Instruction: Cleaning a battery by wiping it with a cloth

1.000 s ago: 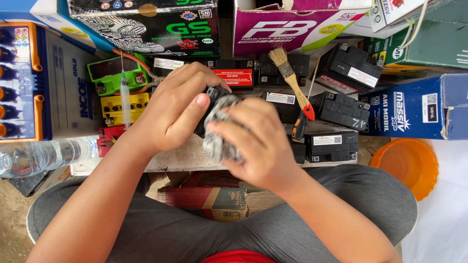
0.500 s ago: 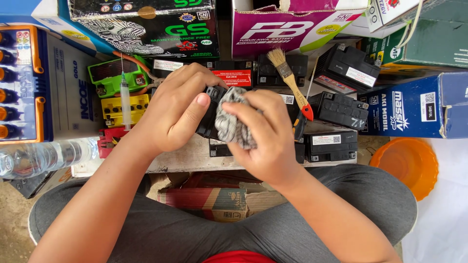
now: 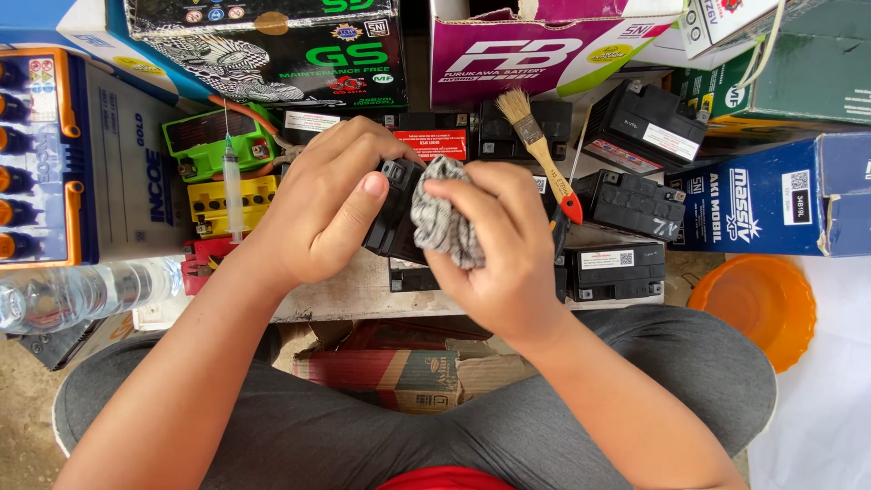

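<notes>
My rag (image 3: 443, 222) has slid up the small black battery (image 3: 392, 222) since a second ago, my right hand (image 3: 494, 259) bunching it against the battery's right face while my left hand (image 3: 322, 204) clamps the battery above the desk (image 3: 349, 295).

A low wooden board (image 3: 363, 295) served as the work surface, crowded with small black batteries (image 3: 626, 204). Cardboard cartons (image 3: 544, 45) were stacked along its far edge. An orange plastic bowl (image 3: 758, 308) sat at right. Bare concrete floor (image 3: 23, 426) showed below left. Lighting was even daylight.
</notes>
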